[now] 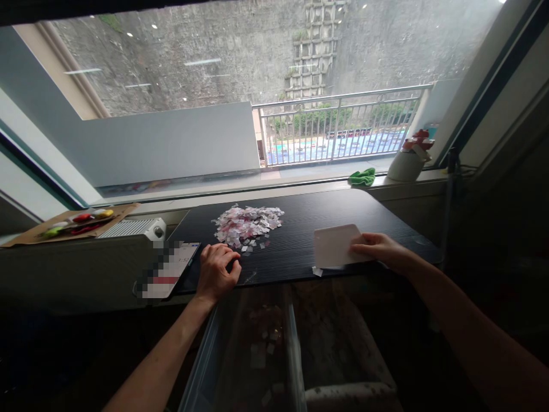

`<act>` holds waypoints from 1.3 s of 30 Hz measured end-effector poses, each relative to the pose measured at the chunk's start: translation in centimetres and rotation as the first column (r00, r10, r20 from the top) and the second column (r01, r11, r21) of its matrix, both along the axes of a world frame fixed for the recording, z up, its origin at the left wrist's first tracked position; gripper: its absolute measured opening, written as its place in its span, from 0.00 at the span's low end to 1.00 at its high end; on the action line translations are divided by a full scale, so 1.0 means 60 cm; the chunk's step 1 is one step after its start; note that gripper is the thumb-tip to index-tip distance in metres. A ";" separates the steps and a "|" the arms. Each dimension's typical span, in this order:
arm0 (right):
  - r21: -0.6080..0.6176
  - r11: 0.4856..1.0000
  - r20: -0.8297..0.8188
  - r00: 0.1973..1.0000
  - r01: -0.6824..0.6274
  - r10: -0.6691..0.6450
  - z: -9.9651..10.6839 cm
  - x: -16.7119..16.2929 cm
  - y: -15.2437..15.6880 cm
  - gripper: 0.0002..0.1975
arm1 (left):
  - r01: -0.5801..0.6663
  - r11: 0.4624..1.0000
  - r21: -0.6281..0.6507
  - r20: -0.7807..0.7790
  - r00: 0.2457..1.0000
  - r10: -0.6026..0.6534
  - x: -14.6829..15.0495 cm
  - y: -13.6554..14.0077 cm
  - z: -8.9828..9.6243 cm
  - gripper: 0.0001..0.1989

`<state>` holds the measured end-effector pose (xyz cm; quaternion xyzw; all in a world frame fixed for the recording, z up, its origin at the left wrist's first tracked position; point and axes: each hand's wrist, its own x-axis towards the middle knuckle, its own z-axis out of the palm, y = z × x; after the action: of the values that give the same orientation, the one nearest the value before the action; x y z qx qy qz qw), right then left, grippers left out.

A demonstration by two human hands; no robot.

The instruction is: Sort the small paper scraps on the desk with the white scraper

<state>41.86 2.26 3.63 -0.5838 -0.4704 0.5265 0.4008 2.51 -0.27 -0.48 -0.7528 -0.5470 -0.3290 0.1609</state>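
On a black wood-grain table [295,229] lies a loose pile of small white and pinkish paper scraps [246,224]. My right hand [380,252] grips a flat white card with rounded corners [337,246] by its right edge, thumb on the near face. The card stands tilted at the table's near right, and a small paper scrap [317,271] lies by its lower left corner. My left hand [218,266] rests at the near edge just below the pile, fingers curled in and thumb near the index finger. Whatever may be between those fingertips is hidden.
A phone [174,269] lies left of my left hand. Below the near edge is a clear plastic bin [294,343] with paper scraps inside. A green cloth [362,177] and a white pot [403,165] stand on the sill. Brown paper with colourful items [71,224] lies on a radiator [132,229].
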 end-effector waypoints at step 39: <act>0.491 0.868 0.189 0.964 0.072 -0.187 -0.047 -0.225 0.048 0.10 | -0.039 0.996 -0.075 0.081 0.996 0.045 0.011 0.001 -0.004 0.09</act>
<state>28.34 5.14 0.82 -0.5535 -0.5891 0.2938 0.5102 3.18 -0.20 -0.75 -0.7323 -0.5804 -0.3364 0.1171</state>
